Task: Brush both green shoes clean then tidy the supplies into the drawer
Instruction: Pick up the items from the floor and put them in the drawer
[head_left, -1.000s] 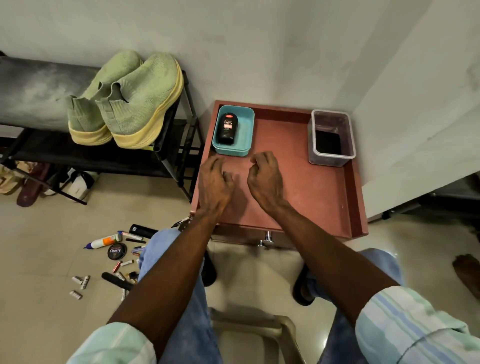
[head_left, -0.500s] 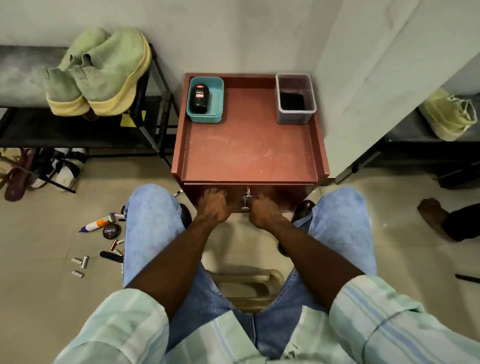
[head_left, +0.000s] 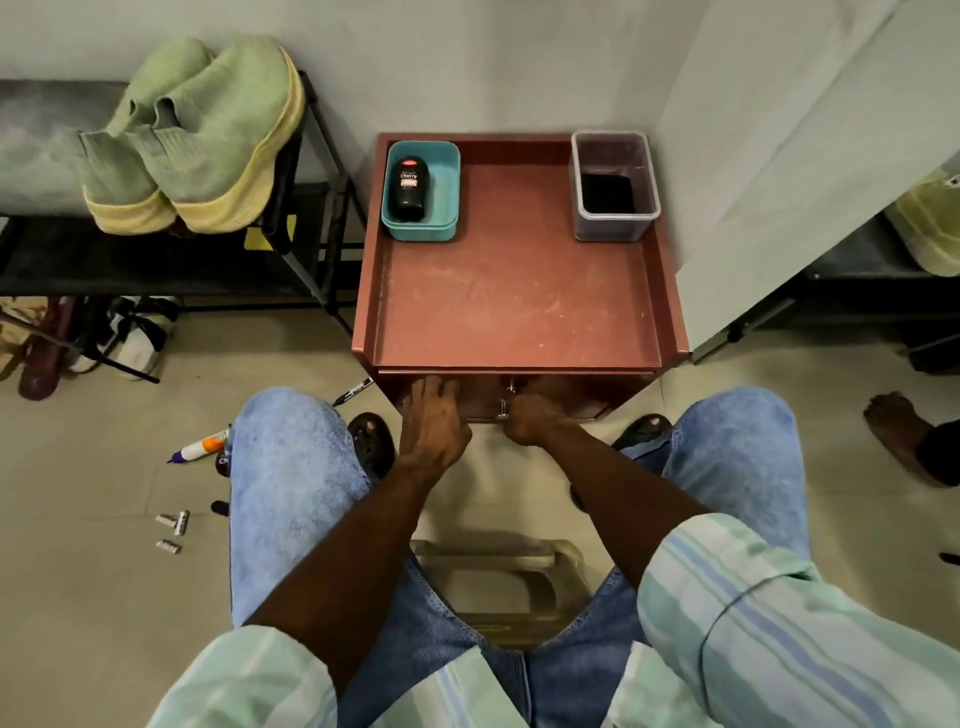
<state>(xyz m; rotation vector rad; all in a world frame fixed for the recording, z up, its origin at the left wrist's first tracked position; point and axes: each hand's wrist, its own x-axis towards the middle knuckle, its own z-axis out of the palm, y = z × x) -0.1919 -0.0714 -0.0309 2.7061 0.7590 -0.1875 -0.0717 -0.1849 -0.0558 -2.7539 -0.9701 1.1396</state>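
- A person sits facing a small red-brown cabinet (head_left: 519, 291) that stands against the wall, with a knee at each side of it.
- The left hand (head_left: 434, 423) rests on the cabinet's front, on the drawer (head_left: 587, 402) just under the tabletop, fingers fairly straight and spread, holding nothing.
- The right hand (head_left: 532, 418) is beside it, fingers curled round the drawer's small metal knob (head_left: 502, 410).
- At the cabinet's back left corner sits a teal tray (head_left: 447, 182) with a black polish bottle (head_left: 410, 189) lying in it.
- At the back right corner stands a clear plastic box (head_left: 615, 223) with something dark inside.
- Left of the cabinet, the two green shoes (head_left: 208, 135) lean together on a black rack (head_left: 291, 208).
- On the floor left of the cabinet lie a glue tube (head_left: 200, 448), a marker (head_left: 353, 392) and some small metal pieces (head_left: 174, 521).
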